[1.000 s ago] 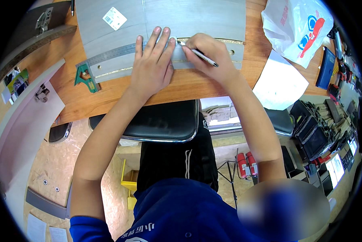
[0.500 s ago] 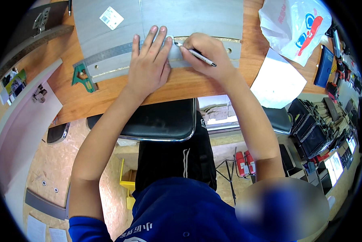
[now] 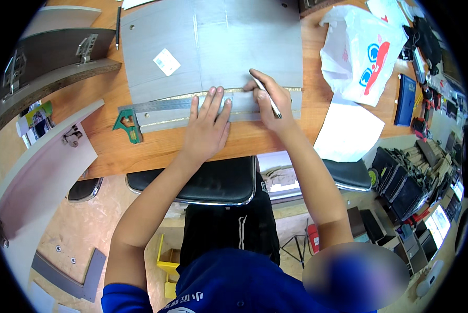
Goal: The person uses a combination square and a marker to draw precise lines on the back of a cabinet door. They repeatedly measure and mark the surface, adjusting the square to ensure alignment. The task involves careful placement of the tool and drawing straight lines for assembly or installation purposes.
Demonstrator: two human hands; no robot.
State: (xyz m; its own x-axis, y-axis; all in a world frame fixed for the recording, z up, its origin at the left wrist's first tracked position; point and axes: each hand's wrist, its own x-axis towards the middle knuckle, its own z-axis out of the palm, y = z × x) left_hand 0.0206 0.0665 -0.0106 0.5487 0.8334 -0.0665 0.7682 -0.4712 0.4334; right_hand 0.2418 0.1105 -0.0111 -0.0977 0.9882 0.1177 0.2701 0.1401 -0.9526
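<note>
Head view looks down on a wooden workbench where a person in a blue shirt works with 2 bare hands. On the bench lies a large grey laminate panel with a small white sticker on it. Along the near edge of this panel lies a metal combination square; its long steel blade runs left to right and its green triangular head sits at the left end, on the bare wood. The left hand is flat and released, fingers spread, and it presses down on the blade and on the narrow grey strip just under it. The right hand is just beside the left one, to its right, and it is closed around a slim pen in a writing grip; the tip of the pen touches the panel close to the upper edge of the blade. At the right part of the bench there is a white plastic bag with a red and blue print, a white sheet of paper near it, and a dark blue flat case further right. At the left, well apart from the hands, grey boards with metal hinges lean by the bench. Under the bench edge 1 black stool seat with a chrome rim is visible, between the 2 forearms.
</note>
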